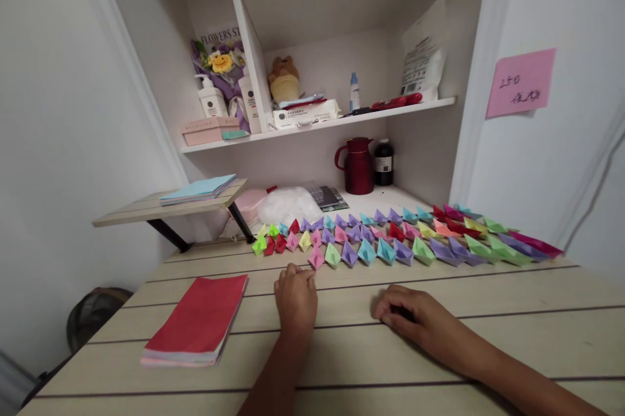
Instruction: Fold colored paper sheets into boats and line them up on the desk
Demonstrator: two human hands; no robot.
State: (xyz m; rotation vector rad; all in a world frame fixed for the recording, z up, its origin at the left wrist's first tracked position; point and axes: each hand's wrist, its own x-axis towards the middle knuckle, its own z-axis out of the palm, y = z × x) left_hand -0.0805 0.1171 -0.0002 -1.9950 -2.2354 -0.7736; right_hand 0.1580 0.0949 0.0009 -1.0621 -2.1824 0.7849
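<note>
Rows of small folded paper boats (367, 251) in many colours stand across the wooden table. My left hand (295, 299) rests on the wood with its fingers curled in, just in front of a pink paper boat (316, 258) at the left end of the front row. Its thumb side comes close to that boat; whether they touch I cannot tell. Further right, my right hand (415, 315) lies on its side, fingers bent into a loose fist around a hollow, and nothing shows in it. A stack of coloured paper (200, 315), red sheet on top, lies left of my left hand.
A small raised stand (146, 209) at the left carries more paper sheets (198, 189), blue uppermost. Behind the boats are a plastic bag (289, 205), a dark red jug (358, 167) and a dark bottle (383, 162). A shelf (410, 107) overhangs the back.
</note>
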